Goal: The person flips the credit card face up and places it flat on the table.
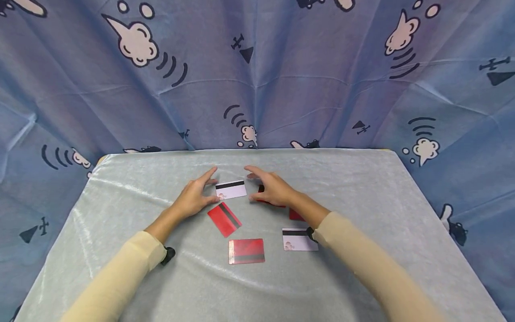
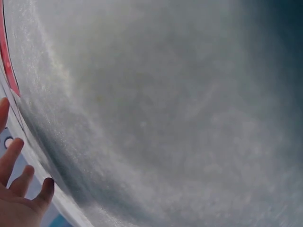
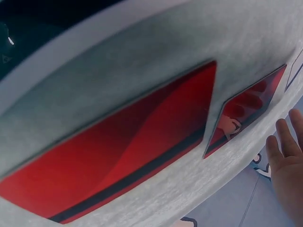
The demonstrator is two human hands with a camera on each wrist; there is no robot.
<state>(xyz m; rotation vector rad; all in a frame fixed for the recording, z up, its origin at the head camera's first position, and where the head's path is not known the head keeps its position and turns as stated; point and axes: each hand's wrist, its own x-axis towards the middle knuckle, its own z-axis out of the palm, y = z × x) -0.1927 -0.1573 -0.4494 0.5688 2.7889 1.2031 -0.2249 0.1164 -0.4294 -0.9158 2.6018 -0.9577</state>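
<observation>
A white magnetic-stripe card [image 1: 233, 191] lies flat between my two hands. At its left, my left hand [image 1: 192, 197] has its fingers spread and extended; the thumb tip is at the card's lower left corner, and I cannot tell whether it touches. My right hand [image 1: 276, 188] hovers to the right of that card with fingers apart, holding nothing. Beneath the right hand, a red card [image 1: 260, 189] is partly hidden. Another red card [image 1: 295, 215] shows below the right wrist. In the right wrist view, two red striped cards [image 3: 137, 137] lie near the hand [image 3: 289, 170].
Nearer to me lie a tilted red card [image 1: 220, 221], a level red card [image 1: 246, 248] and a second white striped card [image 1: 297, 243], partly covered by the right wrist strap. A pale cloth [image 1: 141, 188] covers the table. Behind it hangs a blue patterned curtain [image 1: 281, 103].
</observation>
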